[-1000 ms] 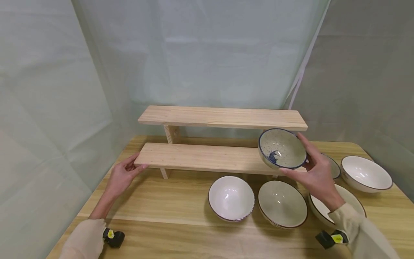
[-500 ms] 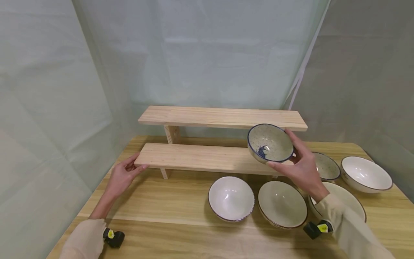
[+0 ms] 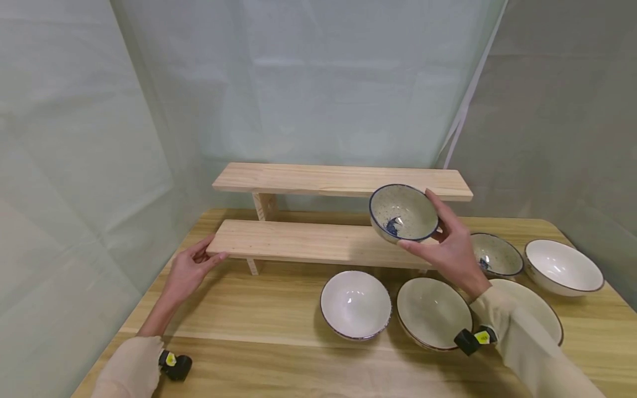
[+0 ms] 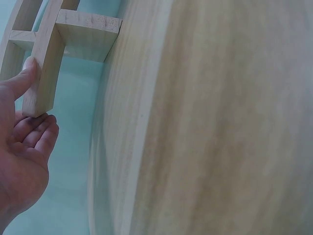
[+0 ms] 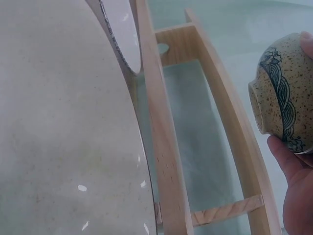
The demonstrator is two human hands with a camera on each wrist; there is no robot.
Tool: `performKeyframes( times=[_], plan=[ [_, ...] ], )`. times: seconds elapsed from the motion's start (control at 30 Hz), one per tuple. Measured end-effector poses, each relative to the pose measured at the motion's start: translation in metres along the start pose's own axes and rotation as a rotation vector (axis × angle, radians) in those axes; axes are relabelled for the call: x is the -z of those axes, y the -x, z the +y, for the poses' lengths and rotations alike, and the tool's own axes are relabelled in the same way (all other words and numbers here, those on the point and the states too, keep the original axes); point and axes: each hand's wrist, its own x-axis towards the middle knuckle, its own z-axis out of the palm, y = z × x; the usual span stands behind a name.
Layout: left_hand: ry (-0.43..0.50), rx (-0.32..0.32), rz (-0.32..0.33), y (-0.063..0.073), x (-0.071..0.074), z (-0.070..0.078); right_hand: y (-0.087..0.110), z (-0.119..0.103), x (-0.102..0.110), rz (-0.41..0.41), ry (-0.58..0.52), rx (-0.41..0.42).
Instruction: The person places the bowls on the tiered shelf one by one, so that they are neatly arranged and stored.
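My right hand (image 3: pixel 450 249) grips a small speckled bowl (image 3: pixel 404 210) with a blue rim and a blue motif inside, thumb at the near side and fingers at the far right. The bowl is held tilted, in front of the upper board and above the lower one. In the right wrist view, the bowl's (image 5: pixel 286 93) outside shows a dark blue wave band and a foot ring. My left hand (image 3: pixel 188 271) holds the left end of the lower board (image 3: pixel 298 240) of a two-tier wooden shelf. In the left wrist view, its thumb lies against the board (image 4: pixel 46 63), fingers curled below the end.
Before the shelf stand a white bowl (image 3: pixel 355 304) and a beige bowl (image 3: pixel 434 314). To the right are a wide pale bowl (image 3: pixel 527 309), partly behind my sleeve, a speckled bowl (image 3: pixel 500 254) and another white bowl (image 3: pixel 563 267). The upper board (image 3: pixel 343 178) runs behind. Cloth walls surround the table.
My right hand has carried the speckled bowl leftward and slightly up, uncovering more of the speckled bowl on the table. The left hand stays on the board's end.
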Motion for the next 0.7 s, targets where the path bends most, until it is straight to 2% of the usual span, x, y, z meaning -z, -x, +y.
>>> performKeyframes(
  times=[0.43,0.7],
  plan=[
    [0.018,-0.023,0.013,0.001,0.001,0.0,-0.01,0.002,-0.014,-0.027,-0.029,0.011],
    [-0.015,-0.013,0.017,0.0,0.0,0.0,-0.019,0.003,-0.018,-0.01,-0.018,0.018]
  ],
)
